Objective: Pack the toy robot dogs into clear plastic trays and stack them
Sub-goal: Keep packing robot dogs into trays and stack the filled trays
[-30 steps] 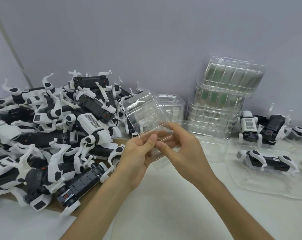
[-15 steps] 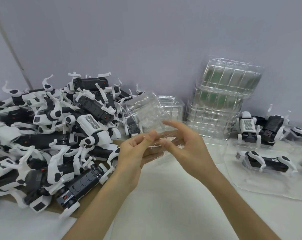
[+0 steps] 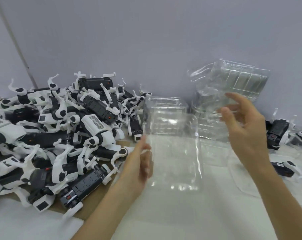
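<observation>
Two clear plastic trays have come apart. My left hand [image 3: 142,163] pinches the left edge of one clear tray [image 3: 174,153], which hangs low over the white table. My right hand [image 3: 242,125] holds the second clear tray [image 3: 211,87] between thumb and fingers, raised and blurred, in front of the tall stack of empty trays [image 3: 247,84]. A big pile of black-and-white toy robot dogs [image 3: 56,135] lies just left of my left hand.
A short stack of clear trays [image 3: 164,104] stands behind the lower tray. More robot dogs [image 3: 278,132] sit at the far right, one of them lying in a tray [image 3: 285,168]. Grey wall behind; brown cardboard [image 3: 87,210] under the pile.
My hands were together on nested trays. They have moved apart: the right hand lifted one tray up and to the right, while the left hand keeps the other tray low.
</observation>
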`<state>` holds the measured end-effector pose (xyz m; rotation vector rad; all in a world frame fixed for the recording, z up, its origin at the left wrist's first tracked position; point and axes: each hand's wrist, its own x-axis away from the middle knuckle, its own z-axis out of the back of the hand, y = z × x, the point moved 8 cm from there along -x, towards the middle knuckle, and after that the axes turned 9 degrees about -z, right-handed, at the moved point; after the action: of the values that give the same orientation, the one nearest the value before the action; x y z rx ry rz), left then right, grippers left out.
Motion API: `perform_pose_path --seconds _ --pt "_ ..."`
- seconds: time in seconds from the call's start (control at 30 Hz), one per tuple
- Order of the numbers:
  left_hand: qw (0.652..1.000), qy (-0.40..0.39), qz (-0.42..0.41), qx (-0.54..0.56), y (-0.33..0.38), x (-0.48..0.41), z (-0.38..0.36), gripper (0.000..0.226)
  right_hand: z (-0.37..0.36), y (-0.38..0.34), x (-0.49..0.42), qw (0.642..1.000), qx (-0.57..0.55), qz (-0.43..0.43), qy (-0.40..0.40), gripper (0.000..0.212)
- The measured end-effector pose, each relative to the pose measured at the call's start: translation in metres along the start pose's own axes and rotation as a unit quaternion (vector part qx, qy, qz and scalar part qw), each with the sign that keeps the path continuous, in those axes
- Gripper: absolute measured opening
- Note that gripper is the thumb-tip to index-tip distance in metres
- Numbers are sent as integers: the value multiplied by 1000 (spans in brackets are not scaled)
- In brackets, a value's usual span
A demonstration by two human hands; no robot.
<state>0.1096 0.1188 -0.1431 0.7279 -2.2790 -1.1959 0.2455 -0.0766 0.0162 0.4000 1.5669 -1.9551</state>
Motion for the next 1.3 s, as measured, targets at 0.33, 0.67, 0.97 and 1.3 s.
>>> perform_pose_path --seconds 0.33,0.67,0.97,1.3 --pt "988 -123 53 75 -33 -14 1 38 -106 -28 -49 958 231 141 -90 32" --pt "965 -202 73 150 -39 -27 -5 50 -132 12 -107 955 272 -20 -116 61" --pt "970 -109 77 203 -31 -24 -3 58 -60 112 6 835 450 -78 -308 57" --pt "989 -124 -28 74 24 -7 -9 25 -48 54 89 925 295 114 -208 50"
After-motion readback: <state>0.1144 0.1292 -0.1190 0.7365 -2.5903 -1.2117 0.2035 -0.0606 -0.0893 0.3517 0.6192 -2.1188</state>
